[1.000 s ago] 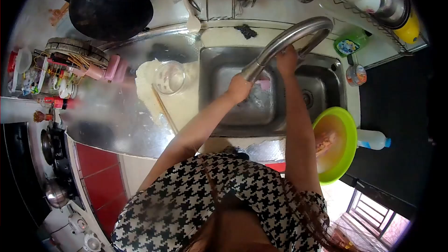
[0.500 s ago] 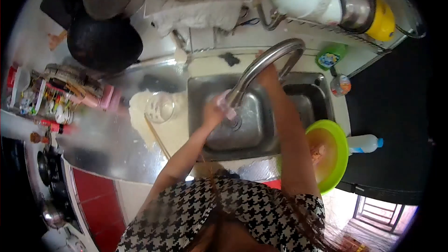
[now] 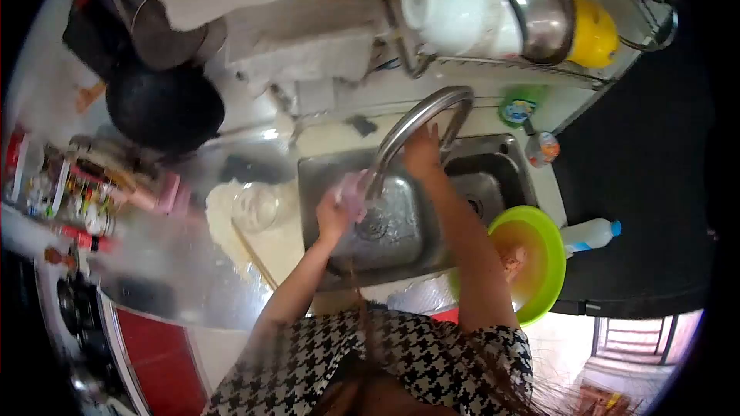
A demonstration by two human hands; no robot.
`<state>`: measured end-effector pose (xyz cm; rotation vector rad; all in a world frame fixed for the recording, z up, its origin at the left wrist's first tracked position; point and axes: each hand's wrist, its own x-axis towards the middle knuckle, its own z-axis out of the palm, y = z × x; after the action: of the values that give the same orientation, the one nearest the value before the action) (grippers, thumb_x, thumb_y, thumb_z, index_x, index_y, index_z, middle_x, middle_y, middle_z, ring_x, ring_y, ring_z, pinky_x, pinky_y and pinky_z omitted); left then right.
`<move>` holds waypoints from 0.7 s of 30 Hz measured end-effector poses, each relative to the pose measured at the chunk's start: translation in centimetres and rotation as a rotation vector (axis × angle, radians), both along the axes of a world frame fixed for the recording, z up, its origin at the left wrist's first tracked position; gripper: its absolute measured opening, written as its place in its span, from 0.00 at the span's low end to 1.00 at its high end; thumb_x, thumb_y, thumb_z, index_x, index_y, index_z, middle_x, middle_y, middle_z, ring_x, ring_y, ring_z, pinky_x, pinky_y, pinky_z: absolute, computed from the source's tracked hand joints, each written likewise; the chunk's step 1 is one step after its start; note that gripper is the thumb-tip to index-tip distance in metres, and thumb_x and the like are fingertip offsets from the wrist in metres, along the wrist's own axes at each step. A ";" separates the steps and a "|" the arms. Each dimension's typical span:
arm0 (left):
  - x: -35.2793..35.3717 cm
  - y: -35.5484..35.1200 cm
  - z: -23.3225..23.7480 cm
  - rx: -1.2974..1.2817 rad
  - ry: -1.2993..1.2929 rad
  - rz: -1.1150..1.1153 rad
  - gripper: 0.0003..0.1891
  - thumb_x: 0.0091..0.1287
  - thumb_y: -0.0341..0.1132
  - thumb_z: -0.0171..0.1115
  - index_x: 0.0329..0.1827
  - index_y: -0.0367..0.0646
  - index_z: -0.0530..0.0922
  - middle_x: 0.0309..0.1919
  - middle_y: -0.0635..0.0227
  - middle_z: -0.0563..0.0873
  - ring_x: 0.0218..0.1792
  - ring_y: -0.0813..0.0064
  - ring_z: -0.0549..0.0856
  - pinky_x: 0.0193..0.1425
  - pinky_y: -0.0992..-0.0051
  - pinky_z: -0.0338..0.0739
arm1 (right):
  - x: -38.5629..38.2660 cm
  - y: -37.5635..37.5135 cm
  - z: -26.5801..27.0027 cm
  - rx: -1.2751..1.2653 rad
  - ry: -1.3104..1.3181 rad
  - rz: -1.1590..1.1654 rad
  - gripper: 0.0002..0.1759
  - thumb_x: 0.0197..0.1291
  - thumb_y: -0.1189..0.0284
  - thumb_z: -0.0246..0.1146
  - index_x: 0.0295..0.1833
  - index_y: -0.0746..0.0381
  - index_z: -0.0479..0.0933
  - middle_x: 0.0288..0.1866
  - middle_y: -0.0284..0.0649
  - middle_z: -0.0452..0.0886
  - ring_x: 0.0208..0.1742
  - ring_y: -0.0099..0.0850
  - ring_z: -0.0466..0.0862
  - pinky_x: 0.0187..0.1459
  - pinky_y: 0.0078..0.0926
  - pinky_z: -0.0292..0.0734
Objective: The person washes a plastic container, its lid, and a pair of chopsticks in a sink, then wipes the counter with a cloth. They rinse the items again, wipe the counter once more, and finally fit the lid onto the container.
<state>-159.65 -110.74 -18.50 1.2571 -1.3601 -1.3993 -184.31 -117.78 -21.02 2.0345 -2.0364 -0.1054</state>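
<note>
Both hands are over the sink [image 3: 401, 243]. The left hand [image 3: 333, 216] is closed around a small pink thing [image 3: 355, 189]. It has lifted this thing from low in the basin to just under the mouth of the faucet [image 3: 416, 117]. The right hand [image 3: 422, 151] has stayed behind the faucet, near its base. Its fingers are bent there, but I cannot tell if they grip anything. Whether water runs is too blurred to see. I judge that the rinsing is now beginning. The green bowl [image 3: 556, 258] stands just beside the sink.
</note>
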 end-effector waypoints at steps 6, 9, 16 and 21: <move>4.5 1.9 -5.2 -0.659 -0.584 -0.227 0.14 0.52 0.27 0.57 0.42 0.48 0.79 0.35 0.62 0.82 0.41 0.57 0.80 0.46 0.62 0.73 | 7.3 8.1 -3.8 0.216 -0.735 0.465 0.46 0.40 0.61 0.69 0.66 0.59 0.57 0.63 0.51 0.64 0.65 0.46 0.61 0.62 0.43 0.57; 6.0 3.6 -5.6 -0.713 -0.560 -0.358 0.16 0.51 0.27 0.58 0.44 0.48 0.78 0.39 0.62 0.81 0.46 0.60 0.78 0.53 0.62 0.70 | 10.2 11.1 -5.5 0.175 -1.038 0.616 0.36 0.44 0.68 0.66 0.62 0.56 0.63 0.52 0.47 0.75 0.52 0.46 0.75 0.50 0.37 0.70; 11.7 6.9 -3.5 -0.677 -0.513 0.056 0.16 0.57 0.31 0.61 0.49 0.43 0.73 0.44 0.63 0.78 0.44 0.65 0.78 0.49 0.69 0.71 | 11.9 13.2 -9.1 0.271 -0.658 0.053 0.25 0.52 0.69 0.58 0.58 0.48 0.67 0.47 0.42 0.79 0.45 0.43 0.79 0.42 0.38 0.74; 17.0 6.1 -5.2 -0.037 -0.019 0.623 0.15 0.65 0.33 0.54 0.53 0.38 0.69 0.38 0.68 0.76 0.37 0.79 0.78 0.36 0.79 0.75 | 15.3 11.0 -3.3 0.139 -0.913 0.101 0.29 0.50 0.73 0.58 0.61 0.49 0.65 0.55 0.43 0.72 0.52 0.43 0.75 0.47 0.38 0.72</move>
<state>-142.65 -104.59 -23.68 1.5017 -0.8825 -0.9207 -169.02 -106.76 -24.33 2.5532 -2.4137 0.8770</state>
